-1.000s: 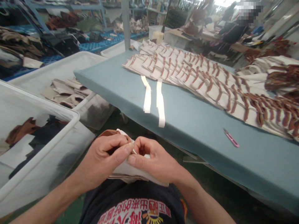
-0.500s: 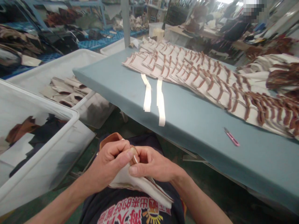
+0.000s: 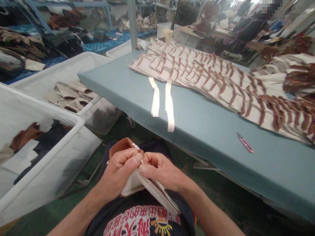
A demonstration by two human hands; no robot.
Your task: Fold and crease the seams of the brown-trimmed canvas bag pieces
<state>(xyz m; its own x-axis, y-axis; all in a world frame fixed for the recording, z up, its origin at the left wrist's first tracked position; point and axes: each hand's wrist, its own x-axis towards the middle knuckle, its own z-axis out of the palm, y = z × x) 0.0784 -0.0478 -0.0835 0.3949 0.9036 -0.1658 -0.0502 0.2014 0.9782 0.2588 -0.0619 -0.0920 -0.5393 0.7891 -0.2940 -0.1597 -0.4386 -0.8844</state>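
Note:
In my lap lies a stitched leather piece (image 3: 134, 182), cream on the broad face and brown along its upper part, perhaps a shoe upper. My left hand (image 3: 124, 168) pinches its edge between thumb and curled fingers. Close beside it, almost touching, my right hand (image 3: 159, 168) grips the same edge with thumb and forefinger. A small white bit (image 3: 135, 146) shows at the piece's far edge, above my left fingers. Exactly what sits between the fingertips is hidden.
Two stacks of white strips (image 3: 169, 108) lie on the blue-green table (image 3: 197, 127), with pink thread snips (image 3: 245, 143) to their right. Overlapping cream pieces with brown edges (image 3: 209, 80) cover the back. White bins (image 3: 81, 123) stand left. A person (image 3: 248, 29) sits in the background.
My hands have drawn closer together at the edge, and the right thumb has moved up. The piece has turned slightly, and its lower cream flaps have spread apart.

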